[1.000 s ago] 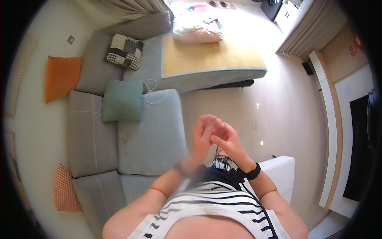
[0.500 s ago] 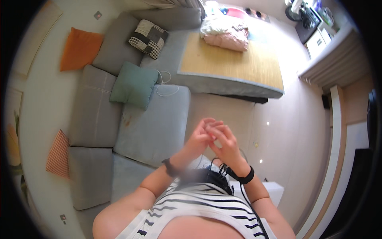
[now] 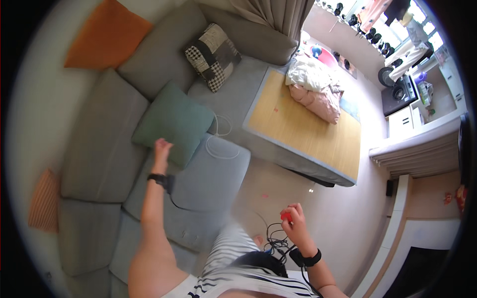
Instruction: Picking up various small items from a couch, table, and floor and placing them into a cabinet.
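Observation:
My left hand [image 3: 161, 150] is stretched out over the lower left part of a green cushion [image 3: 174, 121] on the sofa. Its fingers are small and smeared, so neither their closing nor contact with the cushion can be made out. In my right hand [image 3: 296, 226], held out over the floor, the fingers are closed around a small bright red object [image 3: 286, 216]. Its kind is unclear because the fingers cover part of it. Each wrist wears a black band, and a dark cable runs from the left one.
The grey sofa [image 3: 102, 144] fills the left, with a patchwork cushion [image 3: 213, 57] and an orange cushion [image 3: 107, 37]. White cable [image 3: 223, 151] lies coiled on the seat. Black cables [image 3: 276, 243] hang near my legs. Folded bedding [image 3: 318, 94] rests on a mat-covered sofa section [image 3: 303, 134].
My hands were together in front of me and have come apart, the left going out to the green cushion, the right to the right. The red object now shows in the right hand. The view has shifted.

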{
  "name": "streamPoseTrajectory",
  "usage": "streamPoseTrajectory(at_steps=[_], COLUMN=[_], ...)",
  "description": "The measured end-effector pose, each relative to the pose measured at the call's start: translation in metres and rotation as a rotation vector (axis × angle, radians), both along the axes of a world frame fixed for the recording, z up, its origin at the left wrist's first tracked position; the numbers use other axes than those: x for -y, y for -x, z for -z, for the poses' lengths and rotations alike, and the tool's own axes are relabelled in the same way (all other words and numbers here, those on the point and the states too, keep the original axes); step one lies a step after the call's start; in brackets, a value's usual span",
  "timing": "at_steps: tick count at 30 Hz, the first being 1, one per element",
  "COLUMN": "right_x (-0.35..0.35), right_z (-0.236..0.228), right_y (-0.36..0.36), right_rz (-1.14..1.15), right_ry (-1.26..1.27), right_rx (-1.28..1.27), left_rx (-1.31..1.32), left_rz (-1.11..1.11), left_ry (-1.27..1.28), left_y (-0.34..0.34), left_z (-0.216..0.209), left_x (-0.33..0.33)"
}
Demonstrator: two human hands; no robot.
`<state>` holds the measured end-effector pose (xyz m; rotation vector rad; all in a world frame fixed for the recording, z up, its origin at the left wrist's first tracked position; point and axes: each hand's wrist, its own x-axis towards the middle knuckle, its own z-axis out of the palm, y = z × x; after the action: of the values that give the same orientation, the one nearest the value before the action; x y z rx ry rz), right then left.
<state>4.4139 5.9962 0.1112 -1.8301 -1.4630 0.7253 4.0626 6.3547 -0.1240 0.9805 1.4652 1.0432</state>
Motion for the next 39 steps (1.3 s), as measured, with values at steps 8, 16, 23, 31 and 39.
streamPoseTrajectory(at_steps=[8, 16, 23, 31, 39], right_x=[-0.092, -0.106, -0.129, -0.074, 0.043], right_z=[0.039, 0.052, 0.053, 0.035, -0.045], right_y=[-0.019, -0.04, -0.03, -0.087, -0.142], right_rz=[0.152, 0.173, 0.201, 0.266, 0.681], right_ry=[0.277, 0.351, 0.492, 0.235, 0.255], right_rx=[0.203, 0.194, 0.084, 0.025, -0.2], left_rx=[-1.033, -1.48, -1.248, -1.186, -0.623], left_rz=[0.176, 0.385, 0.371, 0.119, 0.792], left_ry=[-0.197, 0.059, -0.437, -0.648, -0.491], left_y=[0.088, 0.082, 0.024, -0.04, -0.2], left_z=[0.061, 0.07, 0.023, -0.101, -0.099], left_x=[-0.193, -0.202, -0.175, -0.227, -0.098])
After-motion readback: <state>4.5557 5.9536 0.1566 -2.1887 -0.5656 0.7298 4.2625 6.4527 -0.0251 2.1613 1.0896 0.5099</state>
